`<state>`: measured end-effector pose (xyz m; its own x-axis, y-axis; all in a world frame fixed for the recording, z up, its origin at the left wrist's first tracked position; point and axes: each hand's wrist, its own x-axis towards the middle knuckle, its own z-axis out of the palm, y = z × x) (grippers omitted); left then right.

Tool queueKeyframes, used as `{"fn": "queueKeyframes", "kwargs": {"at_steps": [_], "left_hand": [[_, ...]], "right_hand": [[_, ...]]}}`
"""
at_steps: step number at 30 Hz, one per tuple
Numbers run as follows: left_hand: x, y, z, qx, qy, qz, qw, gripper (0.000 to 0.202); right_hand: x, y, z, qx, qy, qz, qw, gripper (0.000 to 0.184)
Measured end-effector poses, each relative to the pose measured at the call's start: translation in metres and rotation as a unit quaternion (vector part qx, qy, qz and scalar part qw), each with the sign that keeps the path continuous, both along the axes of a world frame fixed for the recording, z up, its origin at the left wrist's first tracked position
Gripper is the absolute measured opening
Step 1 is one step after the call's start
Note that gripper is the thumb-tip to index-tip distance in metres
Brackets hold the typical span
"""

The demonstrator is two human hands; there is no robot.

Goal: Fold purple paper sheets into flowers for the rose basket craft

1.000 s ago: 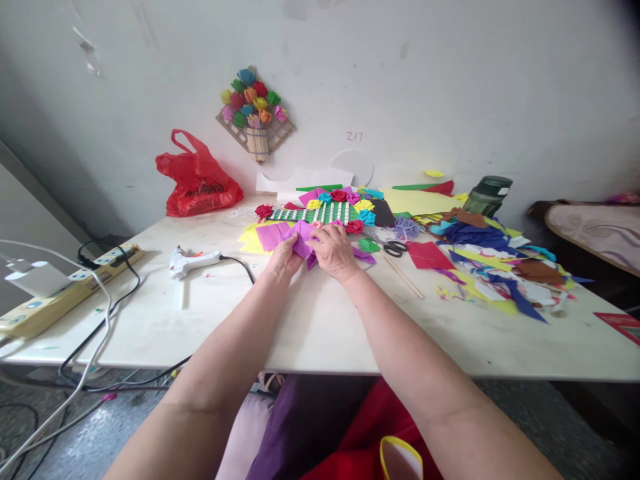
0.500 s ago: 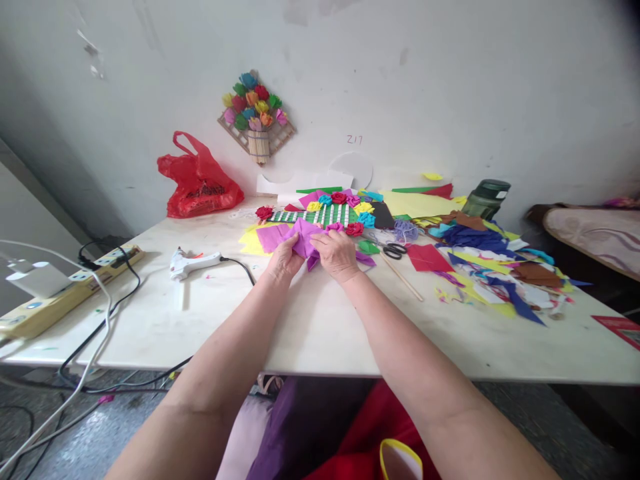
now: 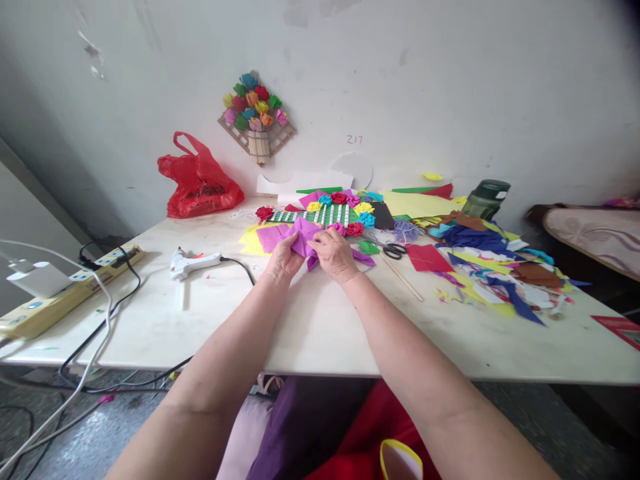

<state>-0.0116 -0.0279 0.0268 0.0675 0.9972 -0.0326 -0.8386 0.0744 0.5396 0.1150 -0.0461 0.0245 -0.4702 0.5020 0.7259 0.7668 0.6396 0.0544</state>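
Note:
Folded purple crepe paper (image 3: 304, 235) is pinched between my two hands above the table. My left hand (image 3: 285, 257) grips its left side, thumb on top. My right hand (image 3: 334, 253) has its fingers closed on the right side of the same paper; the fingertips are partly hidden. Just behind my hands lies a green and white woven panel (image 3: 330, 215) edged with red, yellow, blue and pink paper roses (image 3: 355, 229). Flat purple paper (image 3: 273, 236) and yellow sheets (image 3: 253, 240) lie to the left of my hands.
A white glue gun (image 3: 193, 263) with a black cord lies left, near a power strip (image 3: 65, 293). Scissors (image 3: 395, 251), a wooden stick (image 3: 403, 277) and red paper (image 3: 429, 257) lie right, before a heap of paper scraps (image 3: 500, 257). A red bag (image 3: 203, 180) and green bottle (image 3: 485, 199) stand behind.
My right hand has shifted slightly left and down along the purple paper, and its fingers have bent differently. My left hand stays almost in place.

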Motion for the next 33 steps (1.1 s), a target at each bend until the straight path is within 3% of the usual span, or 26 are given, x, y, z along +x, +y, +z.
{"fn": "queueKeyframes", "kwargs": {"at_steps": [13, 20, 29, 33], "left_hand": [[-0.001, -0.001, 0.002, -0.016, 0.004, -0.02, 1.0, 0.029], [-0.002, 0.0, 0.001, -0.025, 0.014, -0.04, 0.999, 0.022], [-0.003, -0.001, 0.0, 0.045, -0.003, -0.06, 0.997, 0.036], [-0.001, -0.001, 0.001, 0.015, 0.01, -0.057, 0.998, 0.039]], "right_hand": [[0.0, 0.007, -0.012, -0.013, 0.006, -0.009, 1.0, 0.03], [-0.001, 0.005, -0.009, -0.026, 0.013, -0.017, 0.999, 0.025], [-0.003, -0.002, -0.005, -0.054, 0.033, -0.066, 0.996, 0.022], [-0.001, 0.001, -0.006, -0.061, 0.034, -0.05, 0.996, 0.022]]}}
